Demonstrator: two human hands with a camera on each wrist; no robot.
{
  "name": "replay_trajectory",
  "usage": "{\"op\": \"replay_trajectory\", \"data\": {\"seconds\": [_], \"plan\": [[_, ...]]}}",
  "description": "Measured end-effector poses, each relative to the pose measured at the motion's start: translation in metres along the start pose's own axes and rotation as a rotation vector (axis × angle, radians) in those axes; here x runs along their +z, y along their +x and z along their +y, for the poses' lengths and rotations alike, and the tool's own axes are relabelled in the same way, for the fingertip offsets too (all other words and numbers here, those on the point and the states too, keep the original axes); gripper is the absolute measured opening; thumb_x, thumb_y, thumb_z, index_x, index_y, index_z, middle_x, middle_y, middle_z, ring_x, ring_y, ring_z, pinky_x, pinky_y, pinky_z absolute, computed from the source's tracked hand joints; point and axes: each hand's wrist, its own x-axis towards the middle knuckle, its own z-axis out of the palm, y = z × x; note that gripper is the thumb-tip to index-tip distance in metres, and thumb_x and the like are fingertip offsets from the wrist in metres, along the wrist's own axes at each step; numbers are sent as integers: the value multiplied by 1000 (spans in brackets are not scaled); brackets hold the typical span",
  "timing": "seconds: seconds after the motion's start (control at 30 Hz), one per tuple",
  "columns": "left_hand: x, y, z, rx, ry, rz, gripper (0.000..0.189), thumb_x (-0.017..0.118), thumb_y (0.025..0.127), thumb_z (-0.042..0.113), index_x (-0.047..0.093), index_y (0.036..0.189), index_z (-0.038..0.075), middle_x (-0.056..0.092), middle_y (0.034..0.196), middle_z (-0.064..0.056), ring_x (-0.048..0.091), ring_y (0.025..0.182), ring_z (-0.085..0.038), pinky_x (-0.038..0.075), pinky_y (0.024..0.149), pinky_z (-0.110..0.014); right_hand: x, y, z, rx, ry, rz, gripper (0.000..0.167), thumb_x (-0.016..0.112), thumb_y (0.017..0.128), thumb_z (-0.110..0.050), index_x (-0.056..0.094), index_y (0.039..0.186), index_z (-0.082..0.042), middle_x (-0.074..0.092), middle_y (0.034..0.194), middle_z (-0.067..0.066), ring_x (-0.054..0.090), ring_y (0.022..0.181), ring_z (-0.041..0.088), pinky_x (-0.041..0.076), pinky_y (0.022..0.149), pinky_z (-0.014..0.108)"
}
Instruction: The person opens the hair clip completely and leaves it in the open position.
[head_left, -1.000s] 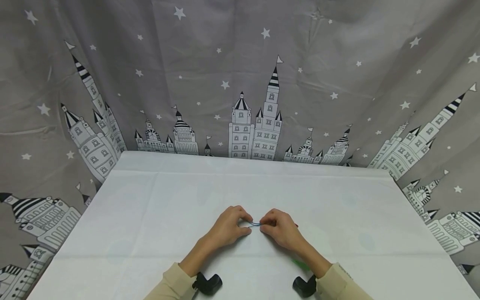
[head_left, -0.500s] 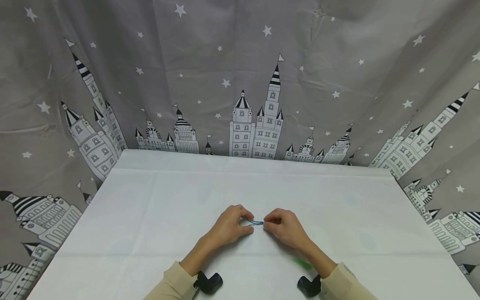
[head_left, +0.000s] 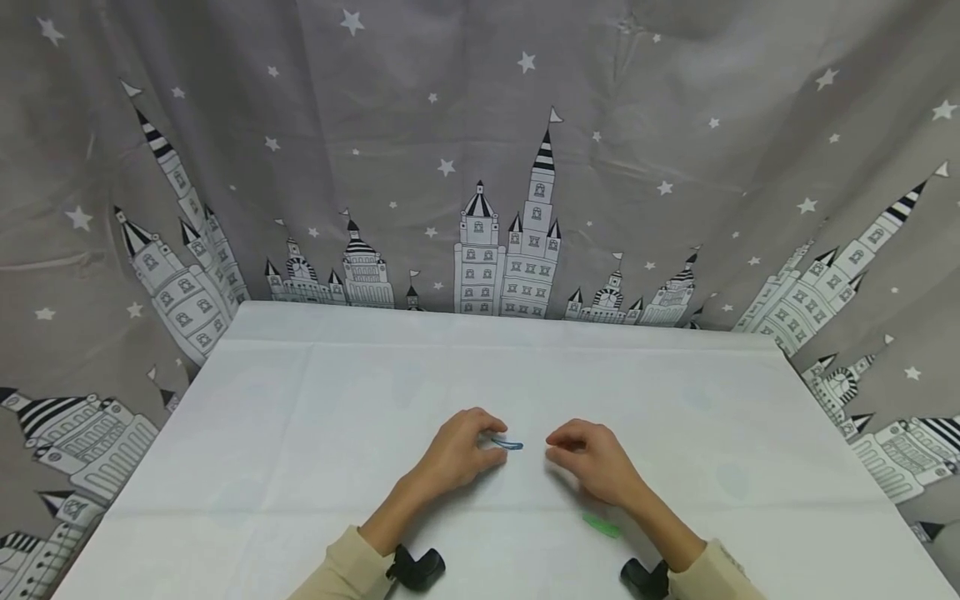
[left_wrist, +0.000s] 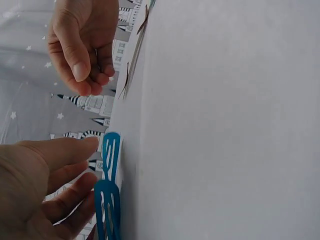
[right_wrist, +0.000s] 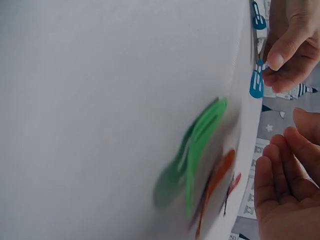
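Two blue snap hair clips (left_wrist: 111,150) lie on the white table, in line with each other in the left wrist view. In the head view the blue clips (head_left: 509,445) look like one small strip by the left fingertips. My left hand (head_left: 463,450) rests around them, thumb and forefinger apart; whether a fingertip touches a clip I cannot tell. To the right, my right hand (head_left: 592,460) hovers with loosely bent fingers and nothing in them. A green hair clip (right_wrist: 200,132) lies near the right wrist, with an orange clip (right_wrist: 217,172) and a red one (right_wrist: 232,187) beyond it.
A white cloth covers the table (head_left: 337,433). Behind and at both sides hangs a grey curtain (head_left: 405,100) printed with castles and stars. Black wrist mounts (head_left: 417,568) sit under both sleeves.
My right hand has let go of the blue clips and drawn away to the right, uncovering more of the green clip. The left hand has hardly moved.
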Motion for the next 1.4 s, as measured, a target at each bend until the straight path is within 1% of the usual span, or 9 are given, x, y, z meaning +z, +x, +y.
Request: {"op": "replay_trajectory", "data": {"seconds": [0.17, 0.27, 0.4, 0.63, 0.77, 0.9, 1.13, 1.27, 1.4], "plan": [[2, 0, 9, 44, -29, 71, 22, 77, 82, 9, 74, 103, 3, 69, 100, -3, 62, 97, -22, 49, 84, -39, -11, -10, 1, 17, -14, 2, 12, 72, 89, -10, 74, 99, -4, 69, 99, 0, 63, 89, 15, 52, 83, 32], [3, -1, 18, 59, -37, 79, 21, 76, 83, 9, 75, 103, 3, 69, 100, -3, 61, 97, -21, 49, 84, -37, -17, -17, 4, 15, -26, 4, 11, 73, 88, -9, 74, 98, -5, 68, 96, -2, 61, 85, 13, 52, 81, 30], [7, -4, 31, 82, -44, 22, 21, 75, 86, 11, 74, 105, 4, 69, 101, -3, 62, 96, -18, 50, 83, -34, -24, -26, 8, -11, -35, 4, 10, 74, 87, -9, 74, 97, -6, 66, 93, -6, 59, 82, 10, 51, 77, 28], [24, -5, 46, 140, -95, -80, 18, 76, 85, 9, 74, 102, 6, 69, 95, -1, 59, 82, -6, 49, 75, -21, -32, -42, 14, -75, -25, 2, 10, 74, 87, -8, 74, 96, -6, 67, 92, -1, 59, 80, 9, 51, 74, 28], [34, -3, 52, 137, -92, -143, 17, 76, 84, 10, 74, 101, 7, 68, 91, 4, 56, 77, 1, 47, 71, -17, -37, -51, 16, -83, -32, 15, 11, 74, 86, -7, 74, 97, -7, 68, 93, -2, 59, 80, 8, 51, 73, 28], [43, 0, 59, 128, -66, -192, 18, 77, 84, 13, 74, 101, 9, 66, 87, 8, 56, 77, 3, 46, 71, -15, -40, -60, 21, -66, -46, 24, 11, 76, 85, -9, 74, 97, -9, 67, 93, -4, 59, 79, 7, 51, 73, 27], [55, 4, 65, 121, -56, -212, 19, 77, 83, 14, 75, 101, 11, 62, 82, 13, 54, 73, 5, 44, 70, -14, -44, -70, 31, -82, -96, 50, 11, 78, 84, -10, 74, 93, -9, 66, 91, -6, 58, 77, 5, 51, 69, 26], [59, 5, 66, 109, -27, -215, 19, 76, 83, 15, 75, 101, 11, 60, 80, 14, 52, 73, 4, 43, 69, -15, -44, -74, 35, -59, -88, 48, 11, 78, 84, -12, 74, 94, -9, 66, 91, -6, 58, 79, 4, 52, 70, 26], [63, 7, 67, 110, 8, -200, 19, 75, 81, 16, 75, 100, 12, 60, 80, 14, 52, 73, 4, 42, 68, -15, -43, -75, 40, -35, -69, 48, 12, 78, 85, -13, 74, 95, -9, 67, 92, -6, 59, 82, 5, 52, 74, 26]]}}
